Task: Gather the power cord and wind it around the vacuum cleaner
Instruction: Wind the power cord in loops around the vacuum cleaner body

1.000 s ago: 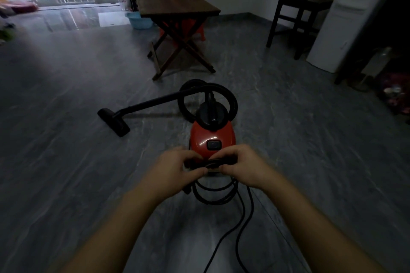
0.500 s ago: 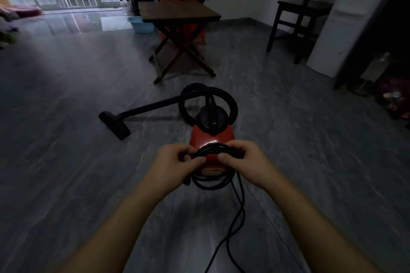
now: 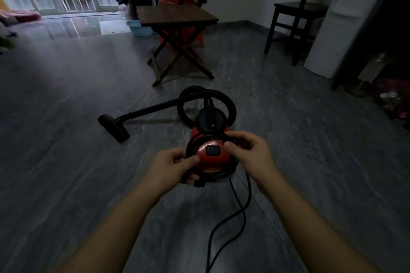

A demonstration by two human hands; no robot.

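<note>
While holding a loop of the power cord (image 3: 189,147) around the top of the red vacuum cleaner (image 3: 213,158), appears to be in the middle of the winding step rather than at the gathering. Pinches the left side of the loop with the left hand (image 3: 175,167), thumb (image 3: 195,158) pressed against the bent forefinger, other fingers curled in. Grips the right side with the right hand (image 3: 248,153) in the same way, thumb tip in front, fingers curled behind. Has the cleaner on the grey floor (image 3: 66,162) just beyond both hands, its black hose (image 3: 230,108) coiled at the far end. Leaves two loose strands trailing from the body along the floor toward the camera, so probably not yet finished. Next, needs to seat this loop snug on the body, then to draw up the slack and lay another turn beside it, with enough pull that the turns do not slide off the rounded shell. Cannot tell for sure where the plug is.
</note>
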